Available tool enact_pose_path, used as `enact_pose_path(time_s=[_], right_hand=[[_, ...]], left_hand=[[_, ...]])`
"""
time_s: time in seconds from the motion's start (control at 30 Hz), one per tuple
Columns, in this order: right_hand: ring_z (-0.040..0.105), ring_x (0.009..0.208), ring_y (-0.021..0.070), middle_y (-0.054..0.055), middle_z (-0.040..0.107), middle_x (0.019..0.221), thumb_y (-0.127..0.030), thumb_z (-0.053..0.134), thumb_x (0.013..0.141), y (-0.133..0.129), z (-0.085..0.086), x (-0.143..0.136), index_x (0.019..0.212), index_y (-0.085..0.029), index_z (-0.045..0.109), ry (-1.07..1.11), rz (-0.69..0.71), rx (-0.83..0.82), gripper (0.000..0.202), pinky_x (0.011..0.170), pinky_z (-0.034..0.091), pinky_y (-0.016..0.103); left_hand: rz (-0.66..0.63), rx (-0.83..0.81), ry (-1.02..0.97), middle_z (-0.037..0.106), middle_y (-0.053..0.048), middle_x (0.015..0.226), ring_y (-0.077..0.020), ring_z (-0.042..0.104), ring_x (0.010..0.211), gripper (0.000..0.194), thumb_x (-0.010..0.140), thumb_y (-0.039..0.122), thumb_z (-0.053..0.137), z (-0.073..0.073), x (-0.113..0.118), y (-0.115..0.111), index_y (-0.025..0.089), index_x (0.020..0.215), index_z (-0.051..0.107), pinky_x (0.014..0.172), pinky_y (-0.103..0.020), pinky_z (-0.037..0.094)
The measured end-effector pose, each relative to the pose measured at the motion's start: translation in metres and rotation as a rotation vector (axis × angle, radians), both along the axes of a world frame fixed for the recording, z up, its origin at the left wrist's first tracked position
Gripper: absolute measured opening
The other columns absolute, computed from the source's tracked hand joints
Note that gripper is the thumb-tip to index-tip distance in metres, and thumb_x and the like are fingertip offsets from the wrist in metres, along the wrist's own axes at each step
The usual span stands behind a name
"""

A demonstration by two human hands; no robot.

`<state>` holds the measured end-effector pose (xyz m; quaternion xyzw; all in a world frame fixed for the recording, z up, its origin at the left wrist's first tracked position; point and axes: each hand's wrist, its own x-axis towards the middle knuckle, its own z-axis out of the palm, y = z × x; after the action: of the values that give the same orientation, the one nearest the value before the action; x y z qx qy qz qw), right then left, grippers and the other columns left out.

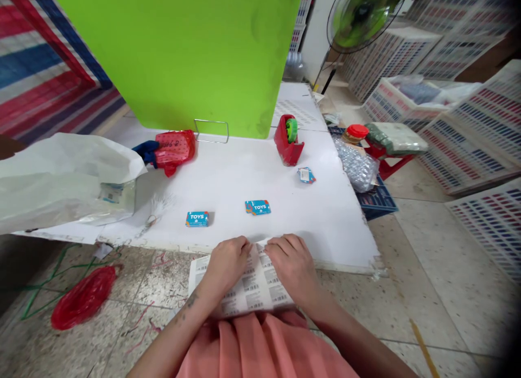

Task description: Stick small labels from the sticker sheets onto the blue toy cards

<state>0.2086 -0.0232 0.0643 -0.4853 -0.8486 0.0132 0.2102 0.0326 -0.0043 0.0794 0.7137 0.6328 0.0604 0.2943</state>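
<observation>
A white sheet of barcode labels (253, 291) lies over my lap, its top at the table's front edge. My left hand (228, 263) is closed in a pinch at the upper part of the sheet. Bent over the sheet's upper right is my right hand (292, 265), its fingers closed on the paper; the thumb is mostly hidden. Beyond my hands, a blue TOYS card (197, 219) and a second TOYS card (258, 207) lie flat on the table. Farther right rests a small blue piece with a white label (305, 175).
On the white table (228, 171) stand a red tape dispenser (288, 142) and a green panel (183, 57). A red plastic bag (176, 149) and a large white bag (61, 182) occupy the left. Crates (480, 123) and a fan (364, 14) stand right.
</observation>
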Motion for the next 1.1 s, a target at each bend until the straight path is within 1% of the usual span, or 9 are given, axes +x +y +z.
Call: enact_pose_path(time_s=[0.13,0.23,0.3,0.37,0.47,0.53,0.67,0.77,1.1], right_hand=[[0.056,0.083,0.0216,0.007,0.066,0.084,-0.008,0.050,0.084,0.004,-0.012,0.006,0.086,-0.018,0.060,0.054,0.040,-0.036,0.014,0.081,0.046,0.039],[0.057,0.098,0.0217,0.009,0.066,0.101,-0.007,0.047,0.086,0.003,-0.019,0.009,0.090,-0.018,0.059,0.138,0.143,0.015,0.017,0.092,0.044,0.042],[0.055,0.106,0.0212,0.009,0.064,0.110,-0.007,0.044,0.087,0.003,-0.016,0.011,0.090,-0.020,0.058,0.231,0.212,0.037,0.019,0.095,0.044,0.044],[0.055,0.105,0.0205,0.008,0.064,0.108,-0.011,0.045,0.088,0.006,-0.009,0.012,0.089,-0.021,0.057,0.356,0.206,-0.025,0.016,0.091,0.047,0.042],[0.059,0.091,0.0192,0.005,0.065,0.093,-0.018,0.048,0.088,0.029,-0.003,0.019,0.089,-0.022,0.056,0.505,0.053,-0.202,0.009,0.079,0.050,0.036],[0.059,0.083,0.0177,0.003,0.064,0.085,-0.022,0.050,0.087,0.055,-0.007,0.026,0.087,-0.021,0.057,0.535,-0.043,-0.288,0.007,0.074,0.049,0.032],[0.057,0.073,0.0152,0.000,0.062,0.076,-0.026,0.054,0.083,0.109,-0.026,0.036,0.081,-0.020,0.059,0.524,-0.076,-0.416,0.008,0.068,0.045,0.028],[0.054,0.067,0.0134,-0.001,0.061,0.073,-0.026,0.055,0.080,0.135,-0.034,0.035,0.081,-0.019,0.060,0.513,-0.050,-0.512,0.008,0.063,0.042,0.026],[0.048,0.059,0.0103,-0.003,0.056,0.067,-0.022,0.055,0.078,0.150,-0.039,0.032,0.081,-0.018,0.059,0.525,0.081,-0.764,0.007,0.054,0.037,0.022]], left_hand=[[-0.061,-0.018,-0.031,0.070,-0.004,0.083,-0.0171,0.063,0.076,0.025,0.091,0.026,0.040,-0.002,-0.008,0.004,0.021,0.086,0.064,0.067,-0.025,0.039],[-0.063,-0.015,0.037,0.070,-0.004,0.083,-0.0170,0.063,0.075,0.025,0.092,0.025,0.039,-0.009,-0.016,0.009,0.021,0.087,0.063,0.065,-0.025,0.038],[-0.055,-0.003,0.072,0.069,-0.005,0.083,-0.0177,0.062,0.076,0.025,0.092,0.022,0.037,-0.013,-0.019,0.012,0.020,0.087,0.062,0.067,-0.026,0.038],[-0.056,0.016,0.100,0.068,-0.006,0.082,-0.0188,0.062,0.076,0.026,0.092,0.019,0.035,-0.017,-0.019,0.015,0.019,0.087,0.061,0.069,-0.028,0.037],[-0.100,0.047,0.121,0.066,-0.006,0.083,-0.0201,0.059,0.081,0.024,0.092,0.016,0.036,-0.020,-0.012,0.014,0.018,0.086,0.060,0.076,-0.032,0.037],[-0.163,0.108,0.121,0.064,-0.006,0.088,-0.0208,0.055,0.087,0.022,0.092,0.016,0.039,-0.023,-0.004,0.012,0.018,0.087,0.060,0.080,-0.034,0.037],[-0.294,0.315,0.114,0.056,-0.006,0.117,-0.0223,0.046,0.103,0.019,0.091,0.015,0.042,-0.032,0.007,0.009,0.019,0.093,0.060,0.088,-0.039,0.038],[-0.348,0.358,0.148,0.048,-0.004,0.131,-0.0245,0.040,0.112,0.016,0.090,0.015,0.044,-0.037,0.010,0.013,0.019,0.093,0.059,0.092,-0.041,0.037],[-0.418,0.342,0.168,0.047,-0.005,0.133,-0.0240,0.042,0.111,0.016,0.088,0.012,0.044,-0.040,0.015,0.026,0.018,0.095,0.058,0.089,-0.039,0.039]])
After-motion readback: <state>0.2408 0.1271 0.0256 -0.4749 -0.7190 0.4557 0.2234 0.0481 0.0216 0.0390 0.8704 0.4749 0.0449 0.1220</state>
